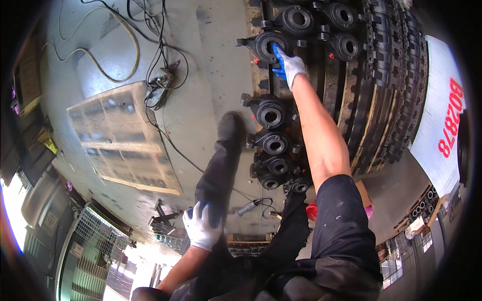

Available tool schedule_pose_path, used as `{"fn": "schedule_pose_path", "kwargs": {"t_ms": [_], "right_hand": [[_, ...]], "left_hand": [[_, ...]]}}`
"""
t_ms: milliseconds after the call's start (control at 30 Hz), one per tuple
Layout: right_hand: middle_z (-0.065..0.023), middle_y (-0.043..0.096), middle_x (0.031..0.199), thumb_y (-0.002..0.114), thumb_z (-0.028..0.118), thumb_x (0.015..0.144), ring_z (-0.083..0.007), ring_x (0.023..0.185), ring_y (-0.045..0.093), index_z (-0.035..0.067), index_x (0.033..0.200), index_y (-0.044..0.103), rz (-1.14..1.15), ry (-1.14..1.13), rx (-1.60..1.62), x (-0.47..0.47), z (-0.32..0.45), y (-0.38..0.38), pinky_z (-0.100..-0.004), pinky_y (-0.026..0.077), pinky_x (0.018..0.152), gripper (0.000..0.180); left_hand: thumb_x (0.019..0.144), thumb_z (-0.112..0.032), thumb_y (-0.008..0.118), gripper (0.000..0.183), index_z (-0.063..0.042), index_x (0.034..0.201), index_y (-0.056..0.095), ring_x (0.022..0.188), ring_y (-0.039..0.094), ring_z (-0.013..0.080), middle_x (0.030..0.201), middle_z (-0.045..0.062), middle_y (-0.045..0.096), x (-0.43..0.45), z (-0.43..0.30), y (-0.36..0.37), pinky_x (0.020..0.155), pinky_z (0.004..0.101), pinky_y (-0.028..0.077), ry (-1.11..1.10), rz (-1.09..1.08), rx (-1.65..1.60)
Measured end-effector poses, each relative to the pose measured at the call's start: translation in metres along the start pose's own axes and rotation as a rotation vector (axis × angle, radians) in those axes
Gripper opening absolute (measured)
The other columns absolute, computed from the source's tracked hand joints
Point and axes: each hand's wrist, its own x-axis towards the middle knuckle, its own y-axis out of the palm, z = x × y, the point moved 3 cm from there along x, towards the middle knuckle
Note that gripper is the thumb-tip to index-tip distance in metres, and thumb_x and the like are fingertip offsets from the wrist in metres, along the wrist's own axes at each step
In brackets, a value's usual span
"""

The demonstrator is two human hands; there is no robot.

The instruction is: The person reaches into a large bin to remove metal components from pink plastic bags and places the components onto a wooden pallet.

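Note:
My right hand (288, 66), in a white and blue coated glove, reaches forward and touches the bore of a black metal ring-shaped casting with side lugs (263, 46) on a wooden pallet. Whether its fingers grip the ring's rim cannot be told. In a matching glove, my left hand (203, 225) rests on my left leg near the knee, holding no object. Between my right hand and my body lie several similar castings (271, 114) in a row. More of them (297, 19) stand beyond my right hand.
Black track-like metal parts (384, 41) are stacked on the pallet's right. A power strip (158, 88) with tangled cables lies on the floor at the left, beside a wooden board (124, 139). An angle grinder or similar corded tool (246, 208) lies near my feet. A white panel bearing red writing (438, 105) stands at right.

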Motion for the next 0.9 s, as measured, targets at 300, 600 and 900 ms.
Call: {"fn": "schedule_pose_path", "kwargs": {"t_ms": [300,600,900], "right_hand": [[-0.0174,0.056,0.139,0.073,0.059,0.078,-0.0336,0.131,0.051,0.009,0.149,0.041,0.114,-0.328,-1.367,-0.118,-0.079,-0.028,-0.0485,0.033,0.115,0.093],[-0.018,0.072,0.111,0.061,0.023,0.087,-0.0342,0.106,0.069,0.006,0.116,0.065,0.132,-0.268,-1.362,-0.102,-0.069,-0.011,-0.0464,0.051,0.096,0.034],[-0.0178,0.073,0.106,0.062,0.022,0.084,-0.0346,0.102,0.07,0.009,0.115,0.065,0.018,-0.479,-1.324,-0.059,-0.008,0.007,-0.0483,0.05,0.094,0.033]], "left_hand": [[0.074,-0.027,0.077,0.051,-0.005,0.119,0.063,0.111,0.052,0.0457,0.127,0.018,0.057,-0.001,-0.008,0.003,0.097,0.055,0.041,-0.022,-0.006,0.017],[0.074,-0.034,0.079,0.051,-0.009,0.116,0.064,0.105,0.052,0.0454,0.123,0.016,0.057,-0.003,-0.002,0.005,0.092,0.0547,0.043,-0.009,-0.041,0.035],[0.075,-0.028,0.076,0.049,-0.005,0.116,0.064,0.109,0.053,0.0451,0.125,0.018,0.058,-0.006,0.002,0.009,0.097,0.0547,0.042,-0.027,-0.015,0.003]]}}
